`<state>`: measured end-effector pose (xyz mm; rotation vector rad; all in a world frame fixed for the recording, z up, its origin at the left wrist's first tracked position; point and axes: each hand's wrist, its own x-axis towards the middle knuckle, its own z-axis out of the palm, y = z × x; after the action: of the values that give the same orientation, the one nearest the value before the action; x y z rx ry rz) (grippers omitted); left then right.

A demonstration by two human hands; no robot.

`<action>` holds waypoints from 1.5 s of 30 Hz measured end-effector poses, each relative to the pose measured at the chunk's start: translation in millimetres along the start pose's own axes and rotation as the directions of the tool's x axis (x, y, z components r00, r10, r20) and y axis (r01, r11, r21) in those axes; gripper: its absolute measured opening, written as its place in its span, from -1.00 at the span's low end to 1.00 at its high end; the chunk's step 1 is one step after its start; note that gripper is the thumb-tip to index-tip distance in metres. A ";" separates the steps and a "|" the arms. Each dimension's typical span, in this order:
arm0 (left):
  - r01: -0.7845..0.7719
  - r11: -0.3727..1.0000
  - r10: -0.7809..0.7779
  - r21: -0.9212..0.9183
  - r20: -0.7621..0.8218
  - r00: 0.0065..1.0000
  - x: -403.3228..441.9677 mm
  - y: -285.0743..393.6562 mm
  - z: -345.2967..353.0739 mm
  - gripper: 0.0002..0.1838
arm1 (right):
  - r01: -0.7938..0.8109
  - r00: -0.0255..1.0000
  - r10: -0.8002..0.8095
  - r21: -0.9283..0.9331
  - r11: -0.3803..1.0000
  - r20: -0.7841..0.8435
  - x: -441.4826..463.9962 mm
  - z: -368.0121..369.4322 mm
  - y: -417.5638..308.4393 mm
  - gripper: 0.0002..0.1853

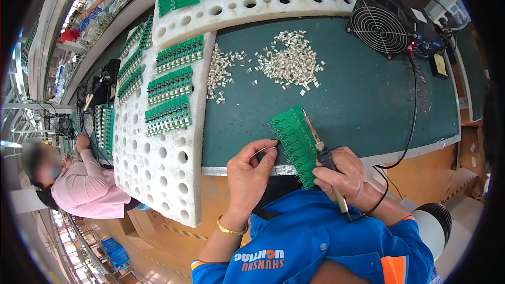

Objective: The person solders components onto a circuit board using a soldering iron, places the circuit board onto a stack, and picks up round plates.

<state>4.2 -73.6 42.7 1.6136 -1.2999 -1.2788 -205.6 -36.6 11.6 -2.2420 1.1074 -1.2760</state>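
My left hand is closed, thumb and forefinger pinching a thin silvery solder wire just left of a green circuit board. In my right hand is a soldering iron, its fingers wrapped round the handle. The iron's metal tip points away from me, lying along the board's upper right side. The board is tilted over the table's front edge, with pins sticking out along its left side. My right fingertips are at the board's lower right edge; whether they also grip it I cannot tell.
Small silvery components lie heaped on the green table. White perforated foam at left carries rows of boards; more foam lies behind. A black fan and soldering station stand right, the cord trailing down. A co-worker sits left.
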 end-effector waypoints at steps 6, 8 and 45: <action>-0.025 0.999 0.026 0.035 -0.029 0.999 1.8 -3.5 2.8 -0.84 | 0.001 1.000 -0.001 -0.004 1.000 -0.010 0.0 0.6 0.0 -0.57; -0.021 0.999 0.022 0.024 -0.039 0.999 1.1 -4.2 2.9 -0.84 | 0.003 1.000 -0.003 -0.002 1.000 -0.013 0.5 0.7 0.0 -0.57; 0.056 0.998 -0.057 0.021 0.065 0.996 10.3 4.9 6.5 -0.61 | -0.011 1.000 0.011 0.000 1.000 -0.023 -1.3 1.5 0.9 -0.59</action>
<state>-3.3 -84.4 42.7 1.6443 -1.3180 -1.3684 -205.2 -36.3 9.5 -2.2231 1.1265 -1.2999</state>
